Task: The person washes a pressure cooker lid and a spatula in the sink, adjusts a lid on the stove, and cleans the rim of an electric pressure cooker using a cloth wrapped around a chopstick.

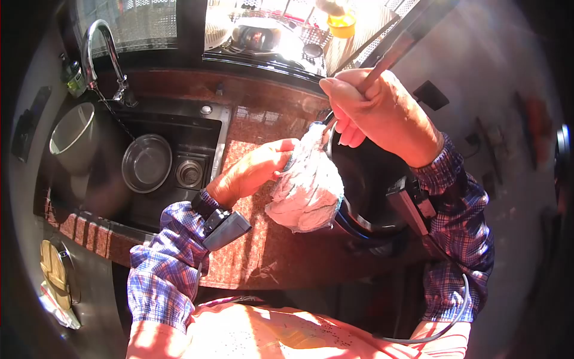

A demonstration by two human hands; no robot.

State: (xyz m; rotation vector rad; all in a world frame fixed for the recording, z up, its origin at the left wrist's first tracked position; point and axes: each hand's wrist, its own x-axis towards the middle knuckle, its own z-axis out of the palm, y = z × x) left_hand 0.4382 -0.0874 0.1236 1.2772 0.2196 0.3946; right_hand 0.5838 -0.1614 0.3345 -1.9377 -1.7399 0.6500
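My right hand (388, 113) is wrapped around a long, dark mop handle (397, 51) that slants down from the upper right. At its lower end hangs a bunched, pale pinkish-grey mop head (308, 194), above the front of the counter. From the left, my left hand (257, 164) grips the upper side of the mop head, with some fingertips hidden behind the cloth. Just right of the cloth is a dark, round vessel (373, 227) with a bluish rim, partly covered by the mop and my right arm.
On the left, a dark sink (134, 212) holds a metal bowl (146, 163) beside the drain. A tall pale bucket (75, 140) and a curved faucet (98, 36) stand there. The reddish stone counter (239, 251) runs below a window ledge with a metal pot (257, 36) and yellow cup (342, 25).
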